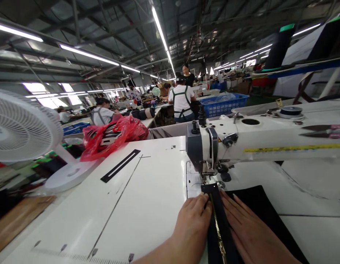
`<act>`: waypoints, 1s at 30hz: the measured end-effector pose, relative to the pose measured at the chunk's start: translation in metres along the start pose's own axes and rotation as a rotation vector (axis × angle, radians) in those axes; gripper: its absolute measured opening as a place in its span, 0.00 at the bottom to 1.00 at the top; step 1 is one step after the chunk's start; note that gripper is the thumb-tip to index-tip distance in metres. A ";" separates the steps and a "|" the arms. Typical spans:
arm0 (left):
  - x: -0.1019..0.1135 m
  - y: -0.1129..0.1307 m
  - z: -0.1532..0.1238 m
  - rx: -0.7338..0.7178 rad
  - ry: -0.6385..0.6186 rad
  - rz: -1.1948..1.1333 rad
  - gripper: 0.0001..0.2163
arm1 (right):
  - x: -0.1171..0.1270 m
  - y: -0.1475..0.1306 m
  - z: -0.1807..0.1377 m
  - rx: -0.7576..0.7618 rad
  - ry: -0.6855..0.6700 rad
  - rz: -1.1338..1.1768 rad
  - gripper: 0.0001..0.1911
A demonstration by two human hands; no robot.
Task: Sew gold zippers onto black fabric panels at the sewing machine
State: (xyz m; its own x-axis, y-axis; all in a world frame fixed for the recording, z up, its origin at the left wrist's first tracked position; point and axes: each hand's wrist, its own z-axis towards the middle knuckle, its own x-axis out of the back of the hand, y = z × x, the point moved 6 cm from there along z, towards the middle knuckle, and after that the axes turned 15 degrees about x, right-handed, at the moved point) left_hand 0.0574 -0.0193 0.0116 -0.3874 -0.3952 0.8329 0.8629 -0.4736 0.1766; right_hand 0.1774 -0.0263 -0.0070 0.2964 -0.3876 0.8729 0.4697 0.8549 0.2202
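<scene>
A black strip with a gold-toothed zipper (217, 223) lies lengthwise under the sewing machine's needle area (205, 176), its far end just below the presser foot. My left hand (193, 223) is closed at the strip's left edge, with curled fingertips gripping it near the far end. Along the right edge, my right hand (248, 223) rests flat, its fingers stretched forward and touching the strip. Beneath and beside that hand spreads a larger black piece of material (262, 201). The strip's near end runs out of view at the bottom.
A black slotted frame piece (120, 165) lies on the white table (147, 205). Left stand a white fan (73, 170) and a red plastic bag (131, 128). Scissors (324, 130) and yellow measuring tape (282, 148) are on the machine arm. Co-workers sit beyond a blue crate (225, 106).
</scene>
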 end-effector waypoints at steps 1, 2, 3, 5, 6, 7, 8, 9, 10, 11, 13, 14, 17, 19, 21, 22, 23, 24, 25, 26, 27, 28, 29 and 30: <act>-0.001 0.000 0.000 -0.004 -0.003 0.001 0.11 | 0.000 0.000 0.000 -0.001 -0.001 0.006 0.33; -0.001 0.000 0.000 -0.007 -0.003 0.003 0.11 | 0.000 0.000 0.000 -0.003 -0.002 0.012 0.33; -0.001 0.000 0.000 -0.007 -0.001 0.003 0.11 | 0.001 0.000 0.000 -0.005 -0.002 0.018 0.33; -0.001 0.000 0.001 -0.006 0.010 -0.005 0.11 | 0.001 0.001 0.001 -0.004 0.005 0.023 0.33; -0.001 -0.001 0.002 0.002 0.008 -0.007 0.10 | 0.001 0.002 0.002 -0.003 0.008 0.022 0.33; -0.002 -0.002 0.004 0.013 0.001 -0.008 0.10 | 0.001 0.003 0.003 -0.001 0.011 0.020 0.33; -0.002 -0.003 0.006 0.028 -0.016 -0.004 0.09 | 0.000 0.005 0.004 0.000 0.012 0.020 0.32; -0.003 -0.004 0.009 0.043 -0.036 0.000 0.09 | -0.001 0.007 0.006 0.000 0.013 0.023 0.32; -0.004 -0.006 0.012 0.058 -0.054 0.004 0.08 | -0.003 0.010 0.007 -0.003 0.012 0.029 0.31; -0.005 -0.007 0.015 0.070 -0.070 0.005 0.08 | -0.005 0.013 0.008 -0.007 0.008 0.035 0.31; -0.007 -0.010 0.021 0.073 -0.092 -0.013 0.07 | -0.010 0.019 0.009 -0.014 -0.001 0.040 0.30; -0.008 -0.012 0.023 0.073 -0.102 -0.027 0.07 | -0.012 0.022 0.009 -0.016 -0.004 0.035 0.29; -0.012 -0.015 0.027 0.065 -0.123 -0.061 0.07 | -0.014 0.027 0.011 -0.009 0.000 -0.005 0.29; -0.013 -0.016 0.028 0.067 -0.128 -0.076 0.08 | -0.013 0.027 0.013 0.006 0.007 -0.037 0.28; -0.013 -0.016 0.028 0.063 -0.131 -0.087 0.08 | -0.011 0.026 0.014 0.019 0.014 -0.055 0.29; -0.013 -0.016 0.028 0.063 -0.134 -0.091 0.08 | -0.010 0.025 0.014 0.020 0.019 -0.060 0.29; -0.012 -0.016 0.028 0.061 -0.139 -0.096 0.08 | -0.009 0.025 0.013 0.019 0.020 -0.062 0.30; -0.011 -0.015 0.028 0.061 -0.147 -0.102 0.08 | -0.009 0.024 0.013 0.015 0.022 -0.063 0.30; -0.011 -0.015 0.028 0.059 -0.153 -0.109 0.08 | -0.008 0.024 0.012 0.010 0.024 -0.064 0.31; -0.010 -0.015 0.029 0.059 -0.160 -0.117 0.09 | -0.008 0.024 0.012 0.007 0.025 -0.062 0.31; -0.010 -0.015 0.029 0.059 -0.168 -0.123 0.09 | -0.008 0.024 0.012 0.005 0.027 -0.061 0.32; -0.009 -0.015 0.029 0.057 -0.172 -0.127 0.09 | -0.007 0.024 0.012 0.004 0.025 -0.061 0.32; -0.009 -0.015 0.029 0.056 -0.173 -0.129 0.09 | -0.007 0.024 0.013 0.004 0.021 -0.060 0.32; -0.010 -0.015 0.030 0.057 -0.174 -0.128 0.09 | -0.006 0.025 0.014 0.006 0.021 -0.060 0.31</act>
State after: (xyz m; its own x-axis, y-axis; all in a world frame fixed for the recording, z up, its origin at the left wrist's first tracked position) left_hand 0.0574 0.0151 0.0164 -0.4378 -0.1906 0.8786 0.8288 -0.4644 0.3122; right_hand 0.1760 0.0016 -0.0008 0.2854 -0.4457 0.8485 0.4824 0.8318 0.2747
